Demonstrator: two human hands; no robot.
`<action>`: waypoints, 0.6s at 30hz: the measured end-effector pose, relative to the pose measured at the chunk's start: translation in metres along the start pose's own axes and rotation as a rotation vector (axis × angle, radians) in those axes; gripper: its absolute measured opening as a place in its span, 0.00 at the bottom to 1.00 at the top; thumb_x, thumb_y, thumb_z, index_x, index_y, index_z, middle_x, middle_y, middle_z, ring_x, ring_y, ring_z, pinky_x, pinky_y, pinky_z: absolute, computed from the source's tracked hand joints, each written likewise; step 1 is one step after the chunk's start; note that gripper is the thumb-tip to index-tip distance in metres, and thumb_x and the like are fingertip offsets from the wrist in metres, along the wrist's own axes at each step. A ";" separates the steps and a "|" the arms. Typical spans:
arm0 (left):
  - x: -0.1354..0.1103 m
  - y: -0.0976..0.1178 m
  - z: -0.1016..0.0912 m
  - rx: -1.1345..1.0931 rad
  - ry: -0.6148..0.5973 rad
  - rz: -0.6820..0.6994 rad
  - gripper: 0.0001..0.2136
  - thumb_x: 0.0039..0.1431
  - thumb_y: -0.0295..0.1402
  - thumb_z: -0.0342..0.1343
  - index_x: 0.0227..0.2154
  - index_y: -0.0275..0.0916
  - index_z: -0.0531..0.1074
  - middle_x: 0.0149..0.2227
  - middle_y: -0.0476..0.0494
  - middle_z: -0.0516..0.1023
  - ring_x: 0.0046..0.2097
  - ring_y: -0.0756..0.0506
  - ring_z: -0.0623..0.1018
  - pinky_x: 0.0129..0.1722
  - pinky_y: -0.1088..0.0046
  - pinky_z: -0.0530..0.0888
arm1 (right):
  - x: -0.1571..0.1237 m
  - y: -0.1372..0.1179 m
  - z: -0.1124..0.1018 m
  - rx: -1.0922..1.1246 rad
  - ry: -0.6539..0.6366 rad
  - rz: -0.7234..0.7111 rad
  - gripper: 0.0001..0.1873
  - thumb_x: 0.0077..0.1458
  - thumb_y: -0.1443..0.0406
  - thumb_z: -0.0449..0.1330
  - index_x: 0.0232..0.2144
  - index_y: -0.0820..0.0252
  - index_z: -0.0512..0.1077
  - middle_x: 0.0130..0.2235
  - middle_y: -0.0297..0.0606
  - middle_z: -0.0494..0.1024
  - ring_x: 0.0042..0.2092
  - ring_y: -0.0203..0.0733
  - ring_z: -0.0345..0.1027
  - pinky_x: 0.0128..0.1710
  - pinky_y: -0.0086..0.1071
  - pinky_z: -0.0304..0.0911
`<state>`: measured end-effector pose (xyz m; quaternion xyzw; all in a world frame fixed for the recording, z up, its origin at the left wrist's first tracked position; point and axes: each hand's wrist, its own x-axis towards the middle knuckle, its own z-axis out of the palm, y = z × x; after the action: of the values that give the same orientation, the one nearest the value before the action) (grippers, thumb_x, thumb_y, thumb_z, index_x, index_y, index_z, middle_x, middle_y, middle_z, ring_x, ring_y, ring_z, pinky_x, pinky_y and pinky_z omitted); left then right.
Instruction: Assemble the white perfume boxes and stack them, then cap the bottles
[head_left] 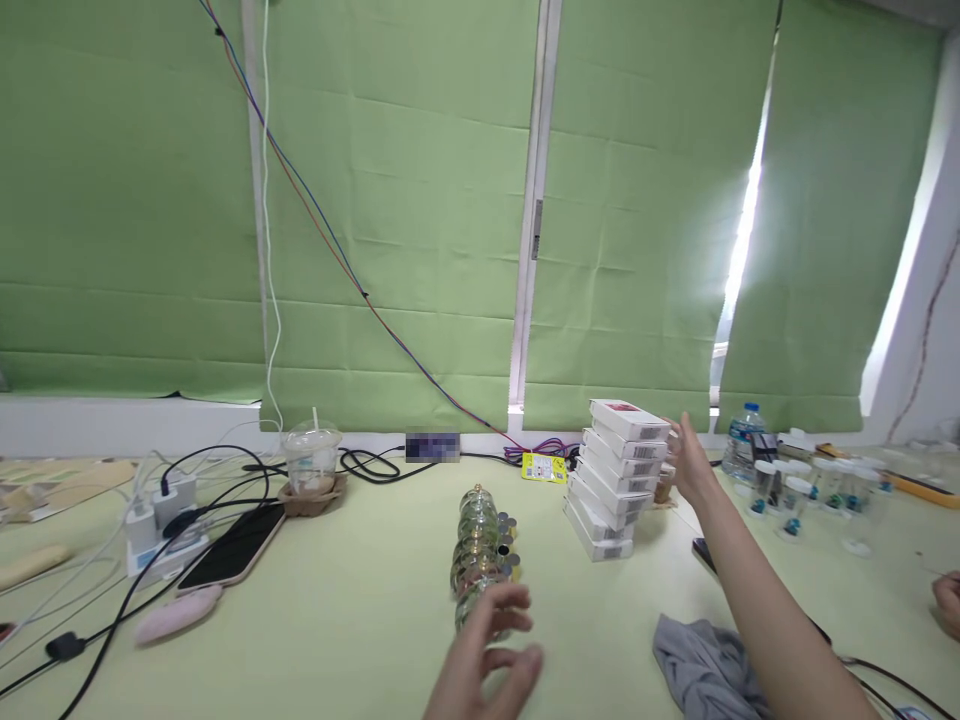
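Observation:
My left hand (pixel 491 655) is low in the middle, its fingers bent and thumb apart, with nothing seen between them. It overlaps the near end of a row of ribbed, clear glass pieces (pixel 477 530); whether it touches them I cannot tell. Small grey and yellowish discs (pixel 510 545) lie along the right side of that row. Farther right, my right hand (pixel 686 460) is at the right side of a leaning stack of white boxes (pixel 619 475). Its thumb and fingers are apart, some fingertips hidden; contact with the top box is unclear.
A grey cloth (pixel 705 665) lies under my right forearm. Lidded clear jars (pixel 793 505) and a water bottle (pixel 744 440) stand at right. Left are a phone (pixel 234 548), cables, a power strip (pixel 166 550) and a plastic cup (pixel 311 460). Another person's hand (pixel 949 600) shows at the right edge.

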<state>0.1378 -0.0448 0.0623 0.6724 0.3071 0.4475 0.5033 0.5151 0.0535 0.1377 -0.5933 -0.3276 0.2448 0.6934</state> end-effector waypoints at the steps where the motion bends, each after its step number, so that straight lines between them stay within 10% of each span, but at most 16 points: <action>1: 0.008 -0.005 0.015 -0.007 -0.036 -0.020 0.29 0.52 0.57 0.54 0.50 0.42 0.67 0.52 0.35 0.72 0.51 0.40 0.73 0.46 0.65 0.73 | 0.000 0.008 -0.002 0.046 -0.056 0.061 0.40 0.47 0.33 0.39 0.48 0.48 0.67 0.44 0.47 0.77 0.42 0.56 0.72 0.40 0.52 0.64; 4: 0.048 -0.020 0.067 -0.009 -0.146 -0.192 0.35 0.57 0.56 0.48 0.61 0.39 0.56 0.64 0.33 0.59 0.63 0.38 0.64 0.60 0.62 0.63 | -0.005 0.036 -0.003 0.157 -0.215 0.196 0.40 0.48 0.32 0.37 0.40 0.51 0.72 0.36 0.47 0.81 0.40 0.57 0.74 0.38 0.51 0.65; 10: 0.147 -0.043 0.149 0.064 0.084 -0.314 0.40 0.63 0.49 0.40 0.65 0.20 0.37 0.69 0.23 0.36 0.70 0.38 0.38 0.67 0.61 0.41 | -0.014 0.069 0.013 0.289 -0.370 0.280 0.35 0.48 0.34 0.43 0.26 0.54 0.73 0.31 0.43 0.83 0.41 0.56 0.75 0.39 0.47 0.67; 18: 0.178 -0.080 0.164 0.110 0.114 -0.177 0.42 0.59 0.49 0.50 0.67 0.33 0.37 0.71 0.33 0.35 0.69 0.43 0.34 0.65 0.73 0.38 | -0.012 0.071 0.027 0.397 -0.423 0.313 0.29 0.48 0.37 0.52 0.27 0.54 0.74 0.30 0.37 0.83 0.40 0.52 0.76 0.39 0.42 0.69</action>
<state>0.3630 0.0672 0.0225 0.6426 0.4175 0.4213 0.4850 0.4903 0.0750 0.0683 -0.4255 -0.3152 0.5253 0.6661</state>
